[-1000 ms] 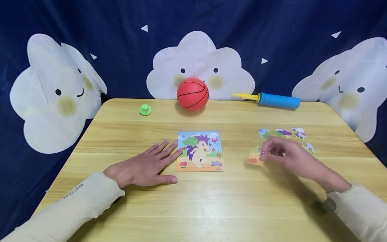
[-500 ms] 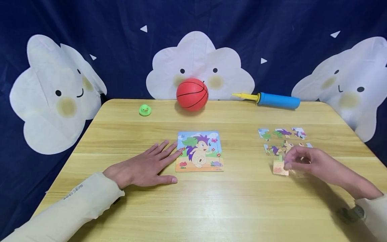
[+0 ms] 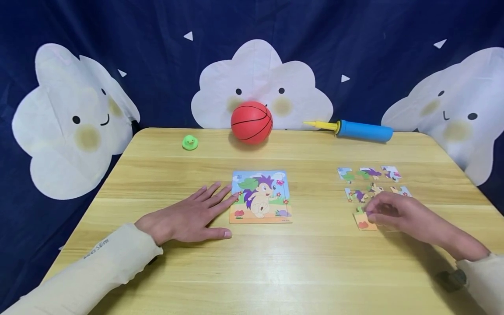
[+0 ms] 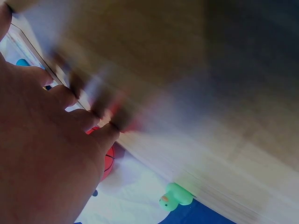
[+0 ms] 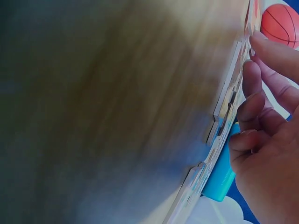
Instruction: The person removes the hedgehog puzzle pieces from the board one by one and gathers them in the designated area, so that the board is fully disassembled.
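Note:
A hedgehog picture board lies mid-table in the head view. My left hand rests flat beside it, fingers straight and spread, with the fingertips at the board's left edge. Over on the right, my right hand pinches a jigsaw piece, orange with a red shape and a green top, low at the table. In the right wrist view that hand has thumb and index finger together and the other fingers curled. Behind it lie two rows of jigsaw pieces, partly hidden by the hand.
Along the back of the wooden table stand a green toy duck, a red ball with black lines, and a blue pump with a yellow nozzle. A dark blue curtain with clouds hangs behind.
My right hand has carried the pinched jigsaw piece to the right, below the rows of pieces, and the piece is now low at the table. My left hand has not moved.

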A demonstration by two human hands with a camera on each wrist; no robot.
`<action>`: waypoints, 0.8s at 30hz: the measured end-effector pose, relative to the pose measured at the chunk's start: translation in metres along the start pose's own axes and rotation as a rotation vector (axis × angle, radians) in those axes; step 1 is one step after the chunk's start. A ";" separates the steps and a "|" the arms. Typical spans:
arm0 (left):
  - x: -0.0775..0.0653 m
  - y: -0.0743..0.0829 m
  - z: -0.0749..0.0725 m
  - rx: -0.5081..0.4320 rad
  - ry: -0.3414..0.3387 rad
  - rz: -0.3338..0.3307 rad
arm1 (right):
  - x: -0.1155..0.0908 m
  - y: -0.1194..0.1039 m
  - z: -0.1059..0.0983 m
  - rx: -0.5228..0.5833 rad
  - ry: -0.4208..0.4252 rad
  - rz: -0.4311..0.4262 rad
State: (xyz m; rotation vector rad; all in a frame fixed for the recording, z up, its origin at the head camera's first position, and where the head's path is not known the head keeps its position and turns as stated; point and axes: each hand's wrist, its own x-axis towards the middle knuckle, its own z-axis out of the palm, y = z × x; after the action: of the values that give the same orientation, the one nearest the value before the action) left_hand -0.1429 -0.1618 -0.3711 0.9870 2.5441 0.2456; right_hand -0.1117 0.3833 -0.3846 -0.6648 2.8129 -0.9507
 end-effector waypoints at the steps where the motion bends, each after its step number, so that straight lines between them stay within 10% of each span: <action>1: 0.000 0.000 0.000 0.000 0.000 0.000 | 0.001 0.000 0.000 -0.015 0.002 -0.005; 24: 0.000 0.001 -0.001 -0.006 -0.004 -0.006 | 0.002 0.000 0.001 -0.045 -0.002 0.005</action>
State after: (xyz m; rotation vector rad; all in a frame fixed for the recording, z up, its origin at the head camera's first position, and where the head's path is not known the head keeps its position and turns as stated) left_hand -0.1424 -0.1612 -0.3697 0.9762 2.5411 0.2489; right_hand -0.1127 0.3817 -0.3853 -0.6628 2.8405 -0.8871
